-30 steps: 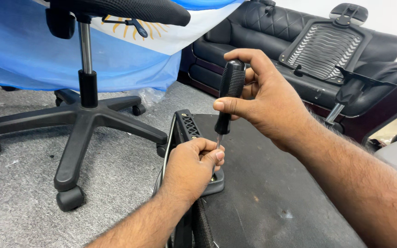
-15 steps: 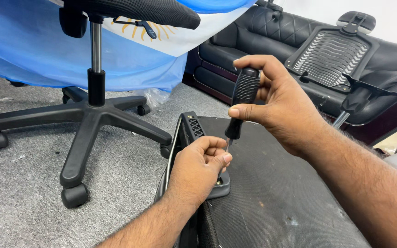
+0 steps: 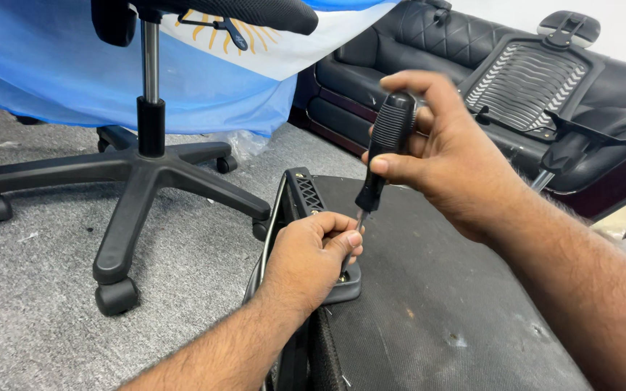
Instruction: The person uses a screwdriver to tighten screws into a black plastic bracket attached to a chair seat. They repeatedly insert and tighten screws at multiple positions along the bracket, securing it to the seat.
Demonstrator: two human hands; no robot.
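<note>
My right hand [image 3: 447,156] grips the black ribbed handle of a screwdriver [image 3: 385,148], held nearly upright with its tip pointing down. My left hand [image 3: 313,257] is closed around the lower shaft and rests on a black plastic armrest bracket [image 3: 302,192] fixed to the edge of an upturned chair seat [image 3: 436,289], whose underside is covered in dark fabric. The screwdriver tip and the screw are hidden behind my left fingers.
An office chair base [image 3: 139,170] with castors stands on the grey carpet [image 3: 30,275] to the left. A blue and white cloth [image 3: 74,65] hangs behind it. A black sofa [image 3: 400,65] and a mesh chair back [image 3: 527,83] lie at the back right.
The view shifted slightly and both hands sit a little to the right in it. The screwdriver stays upright in the same grip, my left hand still on the shaft.
</note>
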